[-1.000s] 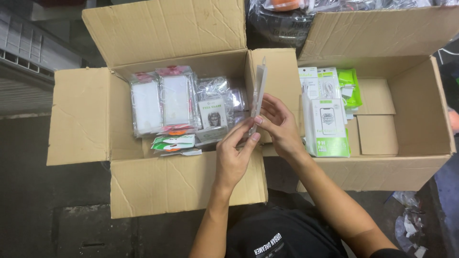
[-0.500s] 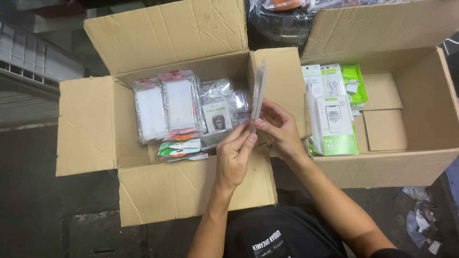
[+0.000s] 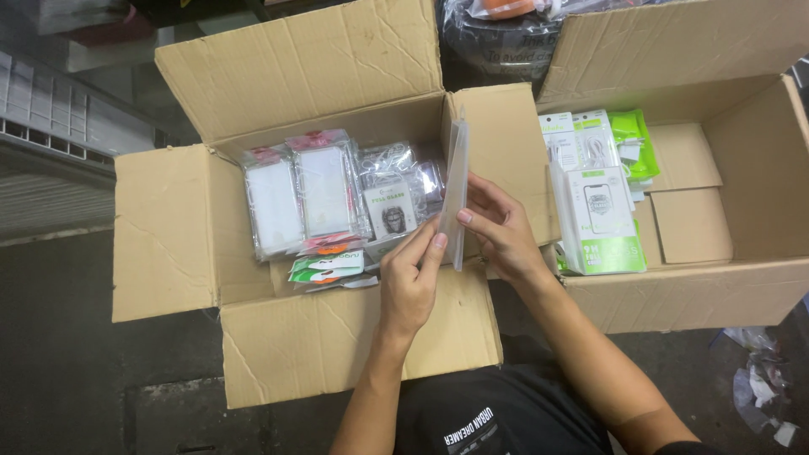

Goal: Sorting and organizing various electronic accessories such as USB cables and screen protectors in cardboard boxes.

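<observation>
My left hand (image 3: pixel 410 282) and my right hand (image 3: pixel 500 229) hold a thin clear plastic packet (image 3: pixel 456 185) edge-on between them, upright over the left cardboard box (image 3: pixel 173 232). The left fingertips pinch its lower edge; the right fingers press its right side. Inside that box lie several clear-wrapped white packets (image 3: pixel 299 194), a small packet with a dark picture (image 3: pixel 389 209) and green-and-orange packets (image 3: pixel 329 263).
A second open cardboard box (image 3: pixel 742 282) stands to the right, holding white-and-green flat packages (image 3: pixel 600 219), green packets (image 3: pixel 630 143) and small brown boxes (image 3: pixel 693 223). Plastic bags (image 3: pixel 493 38) sit behind. Dark floor lies to the left, crumpled wrappers (image 3: pixel 758 392) at the lower right.
The view has drifted slightly, so the boxes sit a little further right and lower. Both hands still hold the packet upright in about the same place.
</observation>
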